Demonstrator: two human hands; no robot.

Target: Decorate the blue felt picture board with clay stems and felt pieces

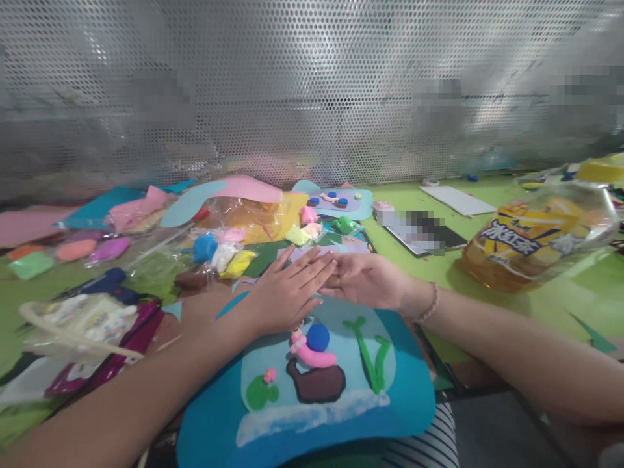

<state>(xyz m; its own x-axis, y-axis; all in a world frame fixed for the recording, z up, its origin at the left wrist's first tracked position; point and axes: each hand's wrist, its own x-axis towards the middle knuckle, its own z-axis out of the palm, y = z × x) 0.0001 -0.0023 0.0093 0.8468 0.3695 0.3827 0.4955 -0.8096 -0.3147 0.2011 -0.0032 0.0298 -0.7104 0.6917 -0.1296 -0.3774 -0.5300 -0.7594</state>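
So, the left hand (287, 291) is laid over the upturned right hand (368, 281), just above the blue card (412, 416).
The left fingers stretch out, slightly spread; the right ones are mostly covered, so I can't tell their pose or whether anything sits between. The blue card lies at the near edge of the table (560, 305), bearing a pink clay figure (316, 357) above a brown shape (320, 383).

Big ol' drink bottle (531, 237) sits near the right edge of the green table (404, 198), magenta bag (146, 325) toward the left, perforated panel (312, 78) past the far one.
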